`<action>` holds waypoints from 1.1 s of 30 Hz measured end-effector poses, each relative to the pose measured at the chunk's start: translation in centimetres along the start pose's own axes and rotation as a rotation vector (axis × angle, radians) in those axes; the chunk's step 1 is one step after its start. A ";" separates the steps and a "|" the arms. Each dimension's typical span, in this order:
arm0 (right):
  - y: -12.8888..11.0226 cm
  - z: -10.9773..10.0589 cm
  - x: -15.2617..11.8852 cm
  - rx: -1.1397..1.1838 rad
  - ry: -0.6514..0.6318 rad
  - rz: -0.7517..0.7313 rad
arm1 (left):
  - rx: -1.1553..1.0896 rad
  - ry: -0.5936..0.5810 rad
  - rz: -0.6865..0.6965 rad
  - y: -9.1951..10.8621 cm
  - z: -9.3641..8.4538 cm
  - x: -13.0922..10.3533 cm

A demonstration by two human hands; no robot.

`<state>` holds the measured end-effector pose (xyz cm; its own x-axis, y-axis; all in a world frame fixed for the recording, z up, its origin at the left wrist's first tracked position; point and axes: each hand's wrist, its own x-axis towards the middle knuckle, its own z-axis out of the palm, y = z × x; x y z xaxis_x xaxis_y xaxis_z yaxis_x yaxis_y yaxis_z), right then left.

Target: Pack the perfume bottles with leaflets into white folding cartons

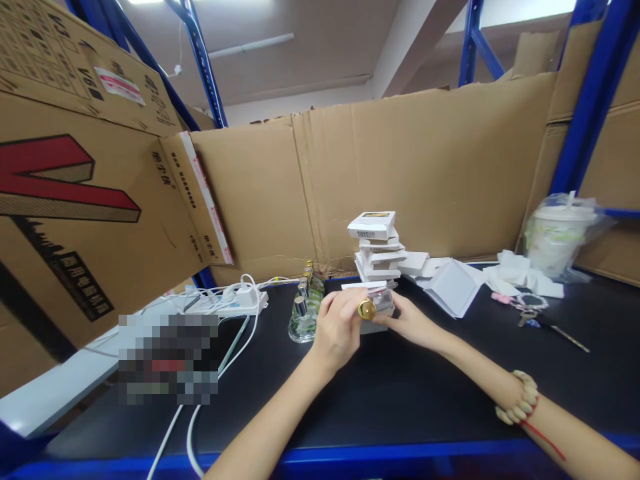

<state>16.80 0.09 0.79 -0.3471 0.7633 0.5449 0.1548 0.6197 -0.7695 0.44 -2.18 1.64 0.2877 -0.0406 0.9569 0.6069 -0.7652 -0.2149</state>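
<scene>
Between my hands is a small clear glass bottle (383, 300) with a round gold cap (367, 309) facing me. My left hand (339, 328) is closed at the cap's left side, its fingers bent round the bottle; their tips are partly hidden. From the right, my right hand (413, 321) grips a small white box (373, 327) at the bottle, with the thumb along its near side. How far the bottle sits in the box is hidden. Just left of my left hand, several clear glass bottles (303, 327) with silver and gold caps stand in a row.
Behind my hands rises a stack of small white boxes (376, 227). Folded white cartons (454, 288) lie to its right, near keys (530, 307) and a bagged cup (560, 233). White cables (245, 347) and a power strip (225, 301) are left. Cardboard (425, 167) walls the back.
</scene>
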 end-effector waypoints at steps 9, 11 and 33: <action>-0.3 -0.2 0.0 -0.019 -0.042 -0.010 | 0.110 -0.116 -0.104 0.1 0.0 -0.1; -0.2 -0.2 -0.1 -0.038 -0.057 -0.012 | 0.105 -0.181 -0.132 0.1 0.0 -0.1; 0.7 0.1 -0.4 -0.241 -0.043 -0.060 | 0.120 -0.325 -0.069 0.4 0.7 -0.7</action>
<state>16.94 0.23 0.03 -0.4006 0.7183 0.5688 0.3468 0.6935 -0.6315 1.02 -2.01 0.78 0.4525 0.2300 0.8616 0.7100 -0.6775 -0.1920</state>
